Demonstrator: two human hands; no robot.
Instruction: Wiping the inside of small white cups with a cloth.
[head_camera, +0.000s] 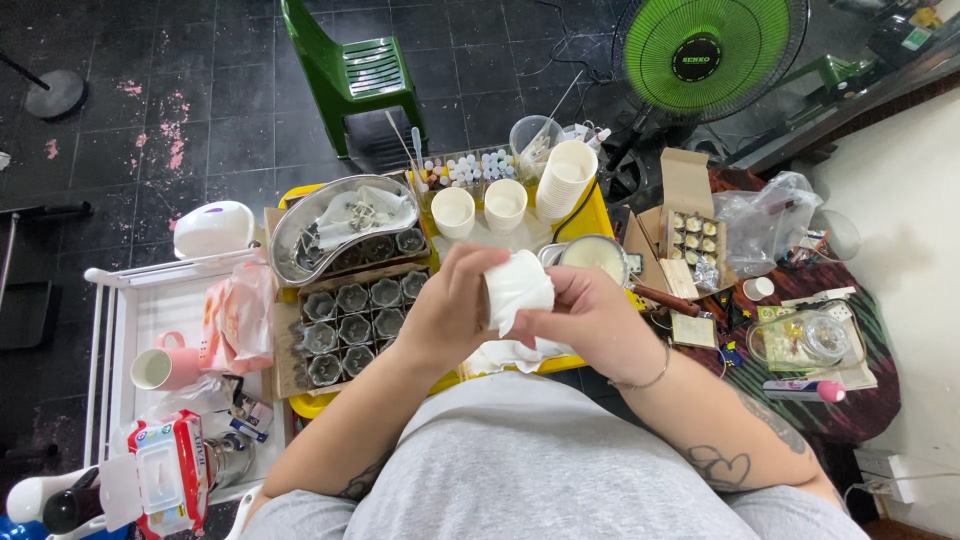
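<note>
Presently, item by item, as seen from your head camera:

1. Your left hand (450, 305): fingers curled shut on the left side of a white paper cup (517, 288), over the near edge of the yellow tray (598, 215).
2. Your right hand (590, 315): fingers closed on the same white paper cup from the right, with a thin bracelet (650, 378) at the wrist. You hold the cup between both hands above your lap, and white tissue (505, 355) lies just beneath it on the tray.
3. Two open paper cups (453, 210), upright, side by side toward the far part of the tray.
4. Stack of paper cups (566, 178), nested, just right of those two.
5. Small metal pot (595, 257) with pale contents, just beyond your right hand.
6. Kidney-shaped metal dish (345, 225) holding small tools, on the left of the tray.
7. Grid of dark moulds (355, 320) in a cardboard holder, below the dish and beside your left forearm.
8. Rack of small vials (470, 168) behind the open cups.
9. Open cardboard box (690, 225) of small jars, on the desk to the right.
10. Pink mug (165, 365) on the white cart at left.
11. Green plastic chair (355, 70) and green fan (705, 50) on the floor beyond.
</note>
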